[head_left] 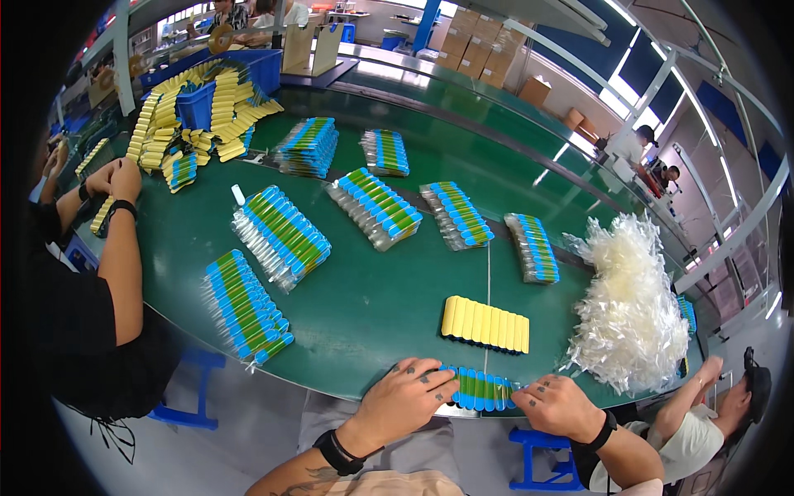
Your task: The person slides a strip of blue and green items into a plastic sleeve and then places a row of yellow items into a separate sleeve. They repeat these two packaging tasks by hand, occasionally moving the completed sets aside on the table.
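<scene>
Both hands are at the near table edge, one at each end of a blue-and-green ribbed strip [478, 390] made of narrow rounded segments side by side. My left hand [405, 395], fingers curled, grips its left end. The right end is pinched in my right hand [559, 405]; the thumb and some fingertips are partly hidden. Just beyond the strip lies a yellow ribbed block [485, 325] with a dark underside. Stacks of similar blue-and-green strips with clear plastic ends lie farther off, the closest being a short stack [533, 248] and a wider stack [248, 307].
A heap of clear plastic sleeves [624, 306] covers the table's right side. Blue bins [196, 106] with piled yellow strips [223, 116] stand at the far left. A co-worker's hands [116, 178] work at the left; another person [703, 430] sits at the right. Blue stools [542, 455] stand below.
</scene>
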`<state>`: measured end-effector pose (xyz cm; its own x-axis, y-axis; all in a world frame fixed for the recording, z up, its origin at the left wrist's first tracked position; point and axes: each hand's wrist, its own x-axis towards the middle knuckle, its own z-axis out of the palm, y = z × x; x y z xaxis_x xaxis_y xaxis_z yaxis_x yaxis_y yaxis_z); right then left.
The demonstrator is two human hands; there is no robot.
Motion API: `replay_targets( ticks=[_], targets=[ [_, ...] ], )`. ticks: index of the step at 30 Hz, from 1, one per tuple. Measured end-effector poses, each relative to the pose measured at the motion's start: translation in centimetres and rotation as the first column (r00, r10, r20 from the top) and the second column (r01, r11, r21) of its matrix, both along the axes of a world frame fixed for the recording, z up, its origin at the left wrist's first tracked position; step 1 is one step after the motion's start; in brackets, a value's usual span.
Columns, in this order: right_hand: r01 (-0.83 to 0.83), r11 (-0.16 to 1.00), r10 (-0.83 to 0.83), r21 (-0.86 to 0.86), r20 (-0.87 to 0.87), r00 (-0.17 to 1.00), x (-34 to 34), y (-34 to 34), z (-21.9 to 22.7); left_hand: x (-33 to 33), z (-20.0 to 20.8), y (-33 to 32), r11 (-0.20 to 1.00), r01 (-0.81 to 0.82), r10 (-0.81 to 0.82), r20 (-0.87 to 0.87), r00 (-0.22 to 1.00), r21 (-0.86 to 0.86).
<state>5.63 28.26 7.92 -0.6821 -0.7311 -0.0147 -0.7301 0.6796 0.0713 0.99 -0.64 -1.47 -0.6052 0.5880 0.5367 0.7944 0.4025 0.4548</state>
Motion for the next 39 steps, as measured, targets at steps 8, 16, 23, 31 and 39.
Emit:
replay_targets(
  ticks=[8,16,23,31,39],
  targets=[
    [-0.105,0.990,0.112,0.091,-0.074,0.991,4.0,-1.3,1.7,2.7,-0.5,-1.5,0.998,0.054,-0.055,-0.126,0.991,-0.012],
    [-0.183,0.983,0.183,0.007,-0.025,0.983,6.4,-1.5,4.2,6.2,4.5,-3.6,0.969,0.067,-0.127,-0.244,0.961,-0.239],
    [-0.136,0.901,0.210,-0.411,0.141,0.968,5.1,-0.3,4.8,6.9,7.9,-4.9,0.968,0.210,-0.233,0.185,0.955,0.139],
    [0.542,0.630,-0.125,-0.556,0.616,0.778,-0.7,1.5,-0.2,0.6,6.7,-2.6,0.994,0.091,-0.075,0.242,0.967,-0.054],
    [0.781,0.306,-0.189,-0.544,0.770,0.610,-7.4,3.4,-1.0,-8.0,7.1,1.6,0.998,-0.038,0.006,0.473,0.881,0.057]
  ],
)
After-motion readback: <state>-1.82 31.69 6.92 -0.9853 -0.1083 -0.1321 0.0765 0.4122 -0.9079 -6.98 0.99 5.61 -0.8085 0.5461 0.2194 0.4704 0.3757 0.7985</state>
